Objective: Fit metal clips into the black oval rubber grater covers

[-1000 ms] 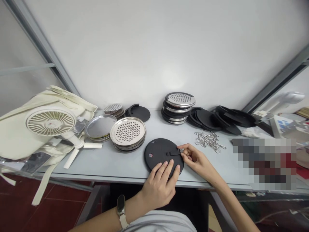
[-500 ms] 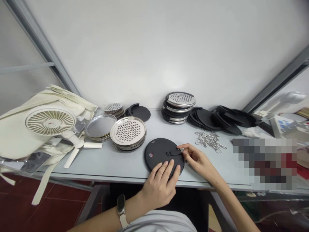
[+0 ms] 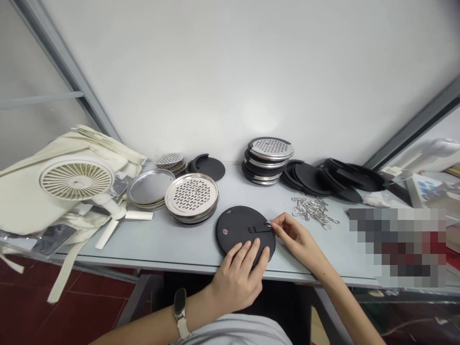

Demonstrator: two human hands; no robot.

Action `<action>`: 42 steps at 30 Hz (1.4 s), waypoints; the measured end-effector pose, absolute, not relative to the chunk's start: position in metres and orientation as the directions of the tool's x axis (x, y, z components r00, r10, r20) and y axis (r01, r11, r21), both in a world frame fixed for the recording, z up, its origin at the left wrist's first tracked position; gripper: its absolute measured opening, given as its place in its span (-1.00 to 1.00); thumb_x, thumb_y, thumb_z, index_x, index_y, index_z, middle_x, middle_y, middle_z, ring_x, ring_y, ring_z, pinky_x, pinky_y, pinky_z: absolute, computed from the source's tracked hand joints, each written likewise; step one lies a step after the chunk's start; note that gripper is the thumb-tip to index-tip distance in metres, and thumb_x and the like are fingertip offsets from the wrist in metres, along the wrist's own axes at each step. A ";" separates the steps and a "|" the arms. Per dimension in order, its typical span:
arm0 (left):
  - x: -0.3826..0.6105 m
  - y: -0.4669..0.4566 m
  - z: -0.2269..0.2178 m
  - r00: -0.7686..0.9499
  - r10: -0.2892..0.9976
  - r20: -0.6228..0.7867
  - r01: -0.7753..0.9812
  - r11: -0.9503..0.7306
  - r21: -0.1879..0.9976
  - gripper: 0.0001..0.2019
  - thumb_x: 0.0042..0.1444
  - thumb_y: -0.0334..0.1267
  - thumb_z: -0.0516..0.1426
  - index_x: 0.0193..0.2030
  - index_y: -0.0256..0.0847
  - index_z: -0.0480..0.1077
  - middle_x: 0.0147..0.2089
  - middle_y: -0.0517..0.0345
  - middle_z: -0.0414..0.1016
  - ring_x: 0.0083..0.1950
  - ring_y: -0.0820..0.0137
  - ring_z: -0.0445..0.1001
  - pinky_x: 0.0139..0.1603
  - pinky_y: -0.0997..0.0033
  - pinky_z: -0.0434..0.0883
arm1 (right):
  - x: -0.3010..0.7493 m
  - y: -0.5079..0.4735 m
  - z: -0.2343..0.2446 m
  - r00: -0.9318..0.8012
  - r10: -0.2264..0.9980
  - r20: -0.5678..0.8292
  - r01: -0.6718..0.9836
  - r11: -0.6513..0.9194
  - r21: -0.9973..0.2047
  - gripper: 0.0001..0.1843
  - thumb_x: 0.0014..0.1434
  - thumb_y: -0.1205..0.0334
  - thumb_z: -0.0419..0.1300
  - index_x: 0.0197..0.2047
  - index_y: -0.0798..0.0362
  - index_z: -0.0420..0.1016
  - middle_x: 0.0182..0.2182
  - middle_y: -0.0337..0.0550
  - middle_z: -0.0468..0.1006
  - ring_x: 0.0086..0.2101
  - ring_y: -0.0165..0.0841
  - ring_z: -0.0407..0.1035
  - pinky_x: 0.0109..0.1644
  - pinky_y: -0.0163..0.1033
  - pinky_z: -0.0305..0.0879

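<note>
A round black plastic base (image 3: 237, 223) lies on the table in front of me, with a black strap-like tab (image 3: 259, 229) on its face and a small round sticker at its left. My left hand (image 3: 239, 278) rests flat on its near part, fingers spread. At the base's right edge my right hand (image 3: 293, 237) pinches a small metal wire clip (image 3: 269, 224) between thumb and forefinger, by the end of the tab. The fingers partly cover the clip. A loose pile of similar wire clips (image 3: 313, 211) lies beyond my right hand.
Left of the base stand stacked round grater plates (image 3: 192, 195) and plain metal discs (image 3: 151, 187). Behind are assembled graters (image 3: 269, 158) and more black bases (image 3: 312, 178). A white fan (image 3: 77, 179) lies on a cream bag (image 3: 21, 206) at left. Something pixelated lies at right.
The clip in my right hand has turned slightly and sits closer against the tab's end, less of it showing. My left hand stays on the base. The view has shifted a little.
</note>
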State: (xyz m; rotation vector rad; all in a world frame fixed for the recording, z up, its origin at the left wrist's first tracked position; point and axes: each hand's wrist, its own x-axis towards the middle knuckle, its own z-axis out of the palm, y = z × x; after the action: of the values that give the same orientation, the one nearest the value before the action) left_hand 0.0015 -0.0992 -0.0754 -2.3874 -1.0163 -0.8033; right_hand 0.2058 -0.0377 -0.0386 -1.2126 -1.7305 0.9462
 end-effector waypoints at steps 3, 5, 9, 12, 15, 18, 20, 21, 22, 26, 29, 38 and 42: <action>0.001 -0.100 -0.075 0.570 0.509 0.645 0.750 -0.642 -0.156 -0.50 0.17 -0.24 0.00 0.27 -0.24 0.23 0.27 -0.05 0.27 0.20 0.24 0.29 0.26 0.25 0.13 | 0.206 -0.037 -0.040 -0.221 0.953 0.209 0.366 0.280 -0.887 -0.75 0.31 0.04 0.05 -0.31 0.02 0.34 -0.43 -0.21 0.39 -0.38 -0.33 0.30 -0.27 -0.26 0.26; 0.001 -0.100 -0.075 0.575 0.508 0.641 0.751 -0.639 -0.166 -0.50 0.17 -0.23 0.00 0.27 -0.23 0.23 0.26 -0.05 0.27 0.20 0.24 0.29 0.25 0.25 0.13 | 0.207 -0.036 -0.040 -0.219 0.951 0.218 0.375 0.288 -0.881 -0.75 0.31 0.05 0.05 -0.31 0.02 0.35 -0.42 -0.19 0.41 -0.37 -0.33 0.31 -0.27 -0.26 0.26; 0.001 -0.099 -0.074 0.586 0.502 0.636 0.749 -0.635 -0.189 -0.50 0.17 -0.23 0.00 0.27 -0.23 0.23 0.25 -0.04 0.29 0.20 0.24 0.29 0.25 0.24 0.13 | 0.207 -0.036 -0.041 -0.198 0.947 0.251 0.407 0.313 -0.858 -0.79 0.31 0.09 0.07 -0.29 0.02 0.37 -0.36 -0.18 0.44 -0.32 -0.32 0.34 -0.21 -0.26 0.27; 0.001 -0.099 -0.073 0.585 0.498 0.641 0.752 -0.629 -0.198 -0.50 0.17 -0.22 0.00 0.26 -0.23 0.24 0.25 -0.04 0.29 0.20 0.24 0.29 0.25 0.25 0.14 | 0.208 -0.036 -0.041 -0.198 0.940 0.277 0.430 0.337 -0.837 -0.81 0.31 0.11 0.06 -0.26 0.01 0.39 -0.32 -0.17 0.44 -0.29 -0.31 0.35 -0.20 -0.26 0.26; 0.000 -0.099 -0.073 0.592 0.499 0.633 0.751 -0.626 -0.210 -0.50 0.18 -0.22 -0.01 0.27 -0.24 0.23 0.25 -0.04 0.29 0.19 0.24 0.29 0.25 0.24 0.14 | 0.208 -0.036 -0.041 -0.201 0.937 0.287 0.456 0.349 -0.819 -0.81 0.31 0.11 0.07 -0.26 0.00 0.42 -0.32 -0.17 0.44 -0.30 -0.31 0.35 -0.21 -0.25 0.25; 0.000 -0.099 -0.073 0.602 0.497 0.626 0.749 -0.623 -0.226 -0.49 0.17 -0.21 -0.01 0.28 -0.24 0.21 0.26 -0.03 0.29 0.20 0.23 0.29 0.25 0.25 0.15 | 0.208 -0.036 -0.041 -0.198 0.939 0.281 0.472 0.342 -0.812 -0.80 0.30 0.09 0.09 -0.26 0.00 0.44 -0.32 -0.16 0.46 -0.32 -0.30 0.35 -0.23 -0.24 0.25; 0.000 -0.099 -0.073 0.600 0.496 0.627 0.750 -0.620 -0.228 -0.49 0.18 -0.21 -0.01 0.28 -0.24 0.22 0.26 -0.04 0.28 0.20 0.23 0.29 0.24 0.25 0.15 | 0.208 -0.035 -0.043 -0.188 0.946 0.264 0.452 0.322 -0.832 -0.79 0.29 0.08 0.09 -0.24 0.00 0.44 -0.32 -0.15 0.48 -0.31 -0.30 0.37 -0.22 -0.24 0.27; 0.000 -0.099 -0.073 0.596 0.496 0.631 0.752 -0.620 -0.224 -0.50 0.18 -0.22 -0.01 0.27 -0.24 0.22 0.26 -0.04 0.29 0.20 0.23 0.29 0.24 0.25 0.15 | 0.208 -0.035 -0.044 -0.179 0.951 0.250 0.427 0.305 -0.851 -0.80 0.29 0.07 0.09 -0.21 0.00 0.43 -0.32 -0.15 0.49 -0.30 -0.30 0.38 -0.21 -0.24 0.28; 0.000 -0.099 -0.073 0.594 0.496 0.633 0.752 -0.621 -0.220 -0.50 0.18 -0.22 -0.01 0.27 -0.24 0.23 0.25 -0.04 0.29 0.19 0.24 0.29 0.24 0.25 0.15 | 0.208 -0.035 -0.044 -0.173 0.957 0.234 0.397 0.285 -0.872 -0.79 0.28 0.06 0.10 -0.17 0.00 0.41 -0.32 -0.15 0.50 -0.30 -0.30 0.38 -0.21 -0.24 0.29; 0.000 -0.099 -0.072 0.596 0.491 0.636 0.749 -0.625 -0.220 -0.50 0.18 -0.22 -0.01 0.27 -0.24 0.23 0.25 -0.04 0.29 0.19 0.24 0.30 0.24 0.25 0.16 | 0.207 -0.035 -0.044 -0.193 0.967 0.168 0.338 0.226 -0.914 -0.71 0.27 0.03 0.10 -0.02 0.01 0.37 -0.35 -0.18 0.49 -0.33 -0.32 0.37 -0.22 -0.27 0.30; 0.000 -0.098 -0.072 0.599 0.491 0.632 0.749 -0.623 -0.225 -0.50 0.18 -0.21 -0.01 0.27 -0.24 0.22 0.25 -0.04 0.29 0.19 0.24 0.29 0.24 0.25 0.16 | 0.206 -0.037 -0.041 -0.220 0.964 0.152 0.358 0.225 -0.906 -0.71 0.29 0.04 0.08 -0.03 0.01 0.39 -0.38 -0.21 0.45 -0.35 -0.33 0.33 -0.24 -0.28 0.27; 0.000 -0.098 -0.074 0.603 0.493 0.627 0.748 -0.621 -0.232 -0.48 0.17 -0.21 -0.01 0.28 -0.24 0.21 0.26 -0.03 0.28 0.19 0.24 0.29 0.25 0.24 0.14 | 0.208 -0.040 -0.041 -0.249 0.958 0.145 0.414 0.241 -0.878 -0.78 0.33 0.07 0.01 -0.10 0.02 0.31 -0.54 -0.34 0.22 -0.49 -0.40 0.16 -0.40 -0.31 0.13; 0.000 -0.098 -0.075 0.599 0.494 0.630 0.749 -0.623 -0.224 -0.49 0.17 -0.21 -0.01 0.28 -0.23 0.22 0.26 -0.03 0.28 0.19 0.24 0.29 0.25 0.24 0.15 | 0.209 -0.040 -0.043 -0.275 0.948 0.159 0.430 0.269 -0.862 -0.82 0.32 0.11 0.02 -0.08 0.01 0.27 -0.52 -0.35 0.21 -0.49 -0.40 0.15 -0.38 -0.30 0.12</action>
State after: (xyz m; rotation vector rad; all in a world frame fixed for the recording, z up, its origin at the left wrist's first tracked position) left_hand 0.0000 -0.0983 -0.0746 -2.3550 -0.9869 -0.7245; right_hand 0.2085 -0.0399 -0.0427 -1.2496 -1.8364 0.9336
